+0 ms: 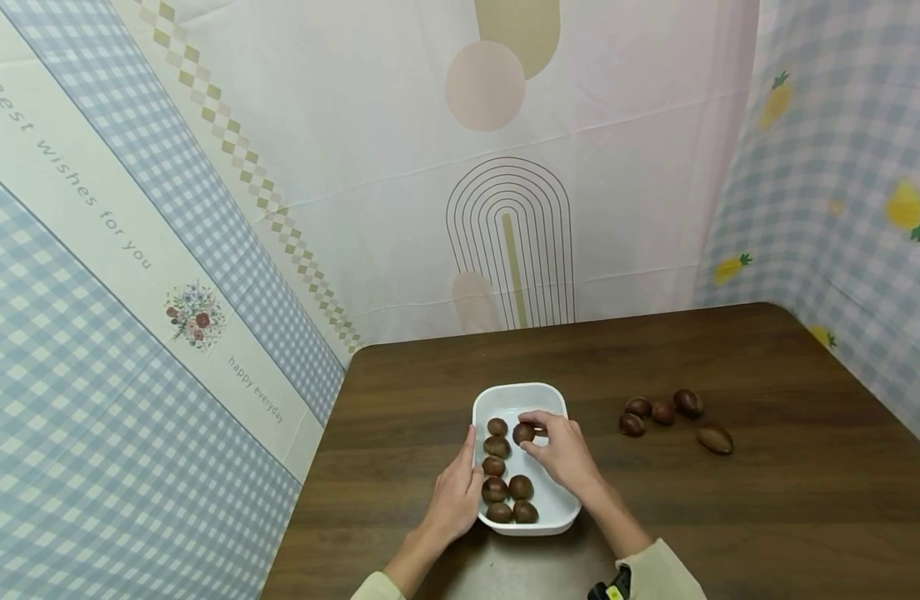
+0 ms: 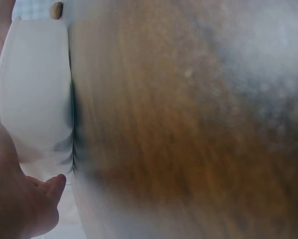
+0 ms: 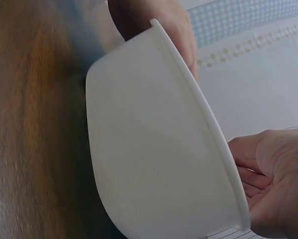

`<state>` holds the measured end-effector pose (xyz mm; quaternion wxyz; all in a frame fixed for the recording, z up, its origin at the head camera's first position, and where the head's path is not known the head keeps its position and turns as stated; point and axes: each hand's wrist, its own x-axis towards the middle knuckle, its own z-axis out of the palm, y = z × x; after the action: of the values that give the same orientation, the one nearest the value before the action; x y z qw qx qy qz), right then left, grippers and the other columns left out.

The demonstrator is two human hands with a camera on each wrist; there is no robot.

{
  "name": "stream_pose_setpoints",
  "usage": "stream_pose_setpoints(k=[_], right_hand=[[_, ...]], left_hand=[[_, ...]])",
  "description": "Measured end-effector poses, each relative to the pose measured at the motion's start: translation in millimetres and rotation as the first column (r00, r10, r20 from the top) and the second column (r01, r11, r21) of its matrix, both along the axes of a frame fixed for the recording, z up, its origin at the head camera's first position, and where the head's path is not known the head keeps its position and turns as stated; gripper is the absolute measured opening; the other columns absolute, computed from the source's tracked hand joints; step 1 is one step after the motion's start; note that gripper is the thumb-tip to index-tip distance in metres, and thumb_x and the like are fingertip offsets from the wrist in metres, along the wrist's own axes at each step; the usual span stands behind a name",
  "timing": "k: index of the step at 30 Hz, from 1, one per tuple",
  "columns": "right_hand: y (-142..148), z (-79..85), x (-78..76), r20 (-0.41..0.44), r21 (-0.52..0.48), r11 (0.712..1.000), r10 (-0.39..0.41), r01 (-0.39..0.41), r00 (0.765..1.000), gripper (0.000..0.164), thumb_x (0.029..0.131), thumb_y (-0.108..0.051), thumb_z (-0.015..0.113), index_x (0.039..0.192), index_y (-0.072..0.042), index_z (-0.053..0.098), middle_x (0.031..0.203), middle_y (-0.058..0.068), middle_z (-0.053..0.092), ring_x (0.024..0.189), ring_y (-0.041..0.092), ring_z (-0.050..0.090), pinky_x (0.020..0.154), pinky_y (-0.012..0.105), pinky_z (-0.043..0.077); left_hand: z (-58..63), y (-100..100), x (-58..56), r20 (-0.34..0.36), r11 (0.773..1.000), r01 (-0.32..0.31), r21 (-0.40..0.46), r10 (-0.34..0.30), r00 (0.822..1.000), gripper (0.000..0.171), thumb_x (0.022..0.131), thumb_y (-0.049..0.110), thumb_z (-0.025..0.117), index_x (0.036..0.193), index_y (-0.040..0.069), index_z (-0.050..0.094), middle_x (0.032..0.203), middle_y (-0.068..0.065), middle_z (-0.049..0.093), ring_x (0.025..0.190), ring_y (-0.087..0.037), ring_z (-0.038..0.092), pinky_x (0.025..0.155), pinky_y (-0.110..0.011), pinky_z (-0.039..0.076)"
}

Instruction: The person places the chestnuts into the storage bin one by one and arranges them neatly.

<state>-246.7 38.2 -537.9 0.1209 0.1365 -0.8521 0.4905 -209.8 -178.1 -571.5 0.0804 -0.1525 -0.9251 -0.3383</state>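
Observation:
A white rectangular dish point(image 1: 556, 500) stands on the table with several brown chestnuts point(image 1: 497, 447) inside, lined up along its left side and near end. My right hand point(image 1: 561, 450) reaches over the dish's right rim and pinches one chestnut point(image 1: 523, 433) between thumb and fingertips, beside the far end of the row. Along the outer left wall lies my left hand point(image 1: 454, 496), touching the dish with its fingers extended. In the right wrist view the dish wall point(image 3: 149, 134) hides the chestnuts. The left wrist view shows the left hand point(image 2: 19, 194) against the wall.
To the right of the dish, several loose chestnuts point(image 1: 663, 412) lie grouped on the brown wooden table point(image 1: 730, 517). One longer brown nut point(image 1: 715, 439) sits slightly nearer. Patterned cloths point(image 1: 400, 208) hang behind and on both sides of the table.

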Motion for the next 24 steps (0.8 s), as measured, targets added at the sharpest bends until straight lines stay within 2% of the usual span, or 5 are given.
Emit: stream_pose_setpoints(k=[5,12,19,24], right_hand=[[-8,-0.3,0.6,0.007,-0.008,1.000,-0.009,0.009,1.000,0.036,0.080,0.010,0.085,0.115,0.005,0.077,0.109,0.016,0.078,0.101,0.034,0.076,0.090,0.049,0.061],[-16,-3.4,2.4,0.066,-0.013,1.000,-0.024,0.025,0.998,0.036,0.078,0.011,0.085,0.112,0.006,0.077,0.109,0.019,0.078,0.101,0.036,0.076,0.089,0.046,0.062],[-20,-7.9,5.0,0.100,0.063,0.996,-0.076,0.070,0.992,0.033,0.075,0.006,0.087,0.107,0.003,0.079,0.101,0.015,0.079,0.088,0.029,0.076,0.084,0.046,0.061],[-21,-11.1,7.9,0.116,0.096,0.991,-0.100,0.089,0.988,0.033,0.073,0.005,0.086,0.105,0.002,0.079,0.099,0.013,0.079,0.090,0.030,0.073,0.083,0.048,0.058]], left_hand=[[0.2,0,0.8,-0.018,1.000,-0.001,-0.008,0.000,1.000,0.065,0.105,0.005,0.049,0.166,0.000,0.030,0.156,-0.023,0.053,0.134,-0.040,0.059,0.107,-0.057,0.049],[-0.2,1,0.6,-0.026,1.000,-0.005,-0.010,0.005,1.000,0.065,0.104,0.005,0.049,0.167,0.001,0.030,0.155,-0.024,0.054,0.133,-0.040,0.060,0.107,-0.057,0.049],[-1.5,0,0.1,-0.027,1.000,-0.006,-0.010,0.005,1.000,0.066,0.104,0.005,0.049,0.167,0.002,0.029,0.155,-0.023,0.054,0.134,-0.039,0.059,0.107,-0.056,0.049],[-1.6,0,0.0,-0.025,1.000,-0.002,-0.008,0.002,1.000,0.066,0.104,0.005,0.049,0.167,0.001,0.029,0.156,-0.023,0.053,0.135,-0.039,0.059,0.108,-0.056,0.049]])
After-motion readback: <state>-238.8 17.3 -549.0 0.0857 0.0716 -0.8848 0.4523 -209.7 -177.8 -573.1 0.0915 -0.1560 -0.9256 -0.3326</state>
